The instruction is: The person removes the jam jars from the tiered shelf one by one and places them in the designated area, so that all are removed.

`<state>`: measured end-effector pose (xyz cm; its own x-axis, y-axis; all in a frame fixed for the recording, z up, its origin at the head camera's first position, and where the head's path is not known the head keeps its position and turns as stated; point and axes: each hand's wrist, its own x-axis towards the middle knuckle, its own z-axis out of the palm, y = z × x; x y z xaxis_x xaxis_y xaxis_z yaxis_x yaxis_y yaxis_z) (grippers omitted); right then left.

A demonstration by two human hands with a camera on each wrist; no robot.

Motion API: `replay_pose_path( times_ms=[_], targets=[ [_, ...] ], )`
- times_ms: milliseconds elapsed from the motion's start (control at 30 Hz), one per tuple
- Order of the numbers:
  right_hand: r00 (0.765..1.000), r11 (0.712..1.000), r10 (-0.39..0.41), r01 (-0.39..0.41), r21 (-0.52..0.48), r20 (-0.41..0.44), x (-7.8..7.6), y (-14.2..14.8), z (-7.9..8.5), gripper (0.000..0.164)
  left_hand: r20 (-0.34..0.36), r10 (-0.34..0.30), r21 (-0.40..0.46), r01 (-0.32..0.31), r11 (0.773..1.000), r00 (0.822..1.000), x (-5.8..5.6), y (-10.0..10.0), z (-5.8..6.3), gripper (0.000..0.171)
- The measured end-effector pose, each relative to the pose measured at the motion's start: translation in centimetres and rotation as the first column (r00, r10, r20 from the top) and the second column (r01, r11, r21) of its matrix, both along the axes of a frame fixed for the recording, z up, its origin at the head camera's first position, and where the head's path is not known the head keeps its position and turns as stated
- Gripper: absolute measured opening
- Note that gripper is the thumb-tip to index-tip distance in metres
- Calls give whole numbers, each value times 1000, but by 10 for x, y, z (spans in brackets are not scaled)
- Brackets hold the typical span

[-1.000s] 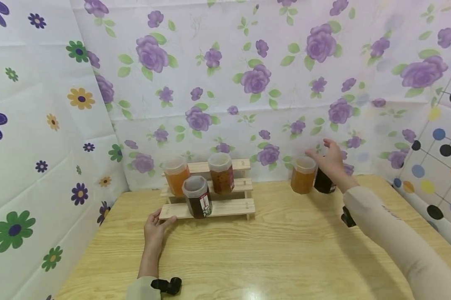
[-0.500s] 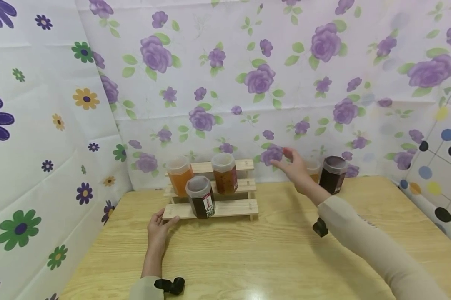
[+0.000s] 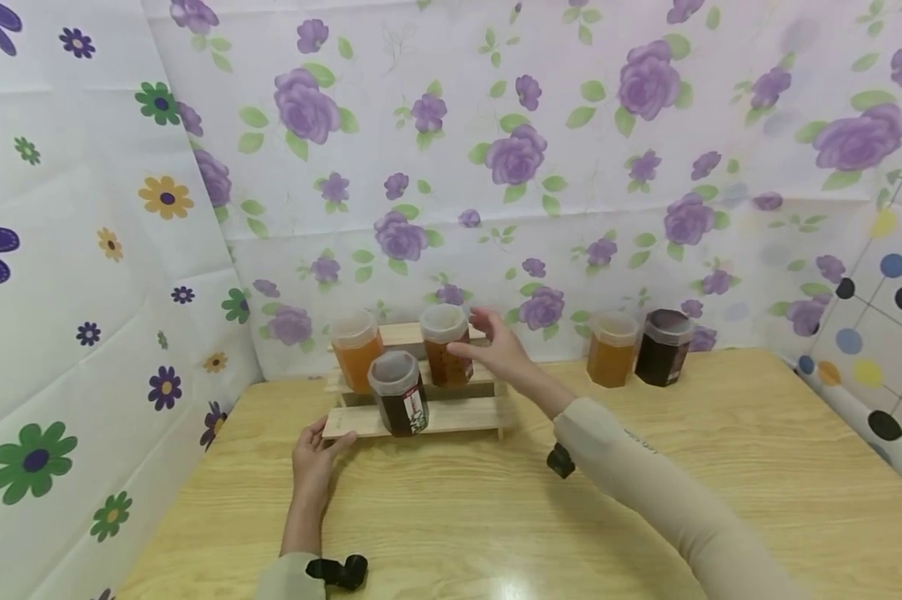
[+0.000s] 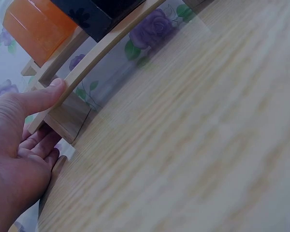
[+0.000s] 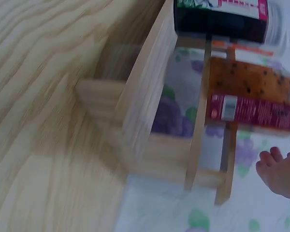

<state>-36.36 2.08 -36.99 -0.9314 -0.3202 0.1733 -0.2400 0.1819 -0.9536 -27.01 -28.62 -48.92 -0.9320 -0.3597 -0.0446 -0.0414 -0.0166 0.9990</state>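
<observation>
With the wooden rack (image 3: 462, 414) as the dial's centre in the head view, the left hand (image 3: 313, 457) pinches its front step at eight o'clock. At two, the right hand (image 3: 502, 352), thumb and fingers parted, is at the speckled jar (image 3: 442, 365); contact is unclear. An orange jar (image 3: 357, 365) stands at ten, a labelled dark jar (image 3: 397, 407) at seven; two more jars (image 3: 611, 360) share the tabletop (image 3: 451, 508) at three.

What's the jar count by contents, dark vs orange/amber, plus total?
Dark: 2 (dark rack jar, dark table jar)
Orange/amber: 3 (orange rack jar, speckled rack jar, amber table jar)
Total: 5
</observation>
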Motion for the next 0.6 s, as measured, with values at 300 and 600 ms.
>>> replay_pose_path(
  times_ms=[300,600],
  targets=[
    [998,999,-46,46,-6,-45,-1,-37,-7,102,-8,3,9,-3,1000,1000,1,0,-1,75],
    [993,993,-105,102,-66,-52,-6,-41,-15,87,-2,7,-12,-7,1000,1000,0,0,-1,74]
  ],
)
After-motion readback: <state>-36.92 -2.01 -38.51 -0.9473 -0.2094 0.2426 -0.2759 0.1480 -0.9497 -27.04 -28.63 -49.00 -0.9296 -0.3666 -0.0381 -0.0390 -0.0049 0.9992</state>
